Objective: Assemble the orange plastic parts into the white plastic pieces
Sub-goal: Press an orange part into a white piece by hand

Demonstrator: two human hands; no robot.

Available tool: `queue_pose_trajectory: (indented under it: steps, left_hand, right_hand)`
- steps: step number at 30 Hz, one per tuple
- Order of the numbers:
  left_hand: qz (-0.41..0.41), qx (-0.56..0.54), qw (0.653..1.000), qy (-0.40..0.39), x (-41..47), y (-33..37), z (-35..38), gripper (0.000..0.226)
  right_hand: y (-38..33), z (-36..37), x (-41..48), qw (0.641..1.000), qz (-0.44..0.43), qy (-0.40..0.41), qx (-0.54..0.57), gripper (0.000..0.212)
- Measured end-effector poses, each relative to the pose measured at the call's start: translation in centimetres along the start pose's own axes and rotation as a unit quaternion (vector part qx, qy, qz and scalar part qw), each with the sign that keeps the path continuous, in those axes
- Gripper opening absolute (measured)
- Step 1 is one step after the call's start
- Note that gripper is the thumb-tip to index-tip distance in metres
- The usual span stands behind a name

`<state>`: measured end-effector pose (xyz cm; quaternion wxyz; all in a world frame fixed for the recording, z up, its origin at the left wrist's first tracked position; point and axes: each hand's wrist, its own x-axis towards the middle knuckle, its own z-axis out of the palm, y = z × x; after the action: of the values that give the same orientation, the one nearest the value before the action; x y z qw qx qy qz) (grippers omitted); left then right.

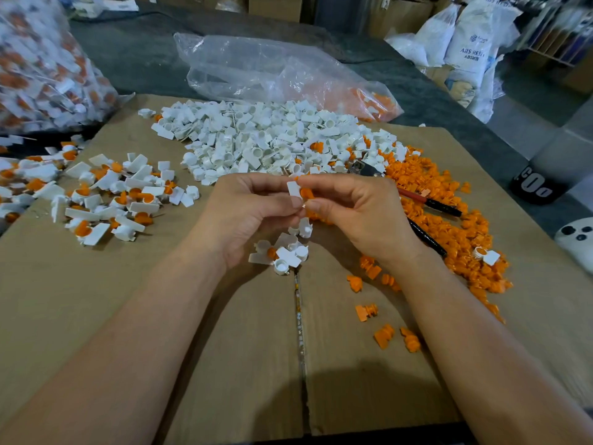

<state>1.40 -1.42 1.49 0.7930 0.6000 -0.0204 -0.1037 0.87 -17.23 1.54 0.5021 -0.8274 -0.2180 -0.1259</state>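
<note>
On the surface, far left: assembled pile, orange seated in white.
My left grip: pinches the white piece, mid-air.
My right grip: pinches the orange part against it.
Far right: orange heap, loose.

We see white plastic pieces, orange plastic parts, a plain brown cardboard sheet, a dark grey surface, a clear plastic bag, and red-and-black tool handles.

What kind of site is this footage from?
Likely a small plastics workshop or factory floor: bulk heaps of white pieces and orange parts on cardboard, ABS resin sacks behind.
</note>
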Motion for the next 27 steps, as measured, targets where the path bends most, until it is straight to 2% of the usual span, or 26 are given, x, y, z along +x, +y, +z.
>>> queue_pose_trajectory:
  steps: [9, 18, 24, 27]
  left_hand:
    - [0.008, 0.02, 1.0, -0.011, -0.09, -0.08, 0.03, 0.028]
    - [0.006, 0.012, 1.0, -0.014, -0.2, -0.15, 0.06, 0.031]
    - [0.003, 0.032, 0.999, -0.017, -0.16, -0.05, 0.11, 0.029]
    - [0.004, 0.037, 0.999, -0.015, -0.3, 0.0, 0.11, 0.021]
  right_hand:
    - [0.09, -0.17, 0.03, 0.998, 0.051, 0.011, 0.039, 0.035]
    - [0.3, -0.07, -0.06, 1.0, 0.02, 0.018, 0.001, 0.037]
    - [0.57, -0.28, 0.11, 0.999, 0.031, 0.006, 0.011, 0.039]
    - [0.56, -0.3, -0.01, 0.999, 0.033, 0.004, 0.022, 0.04]
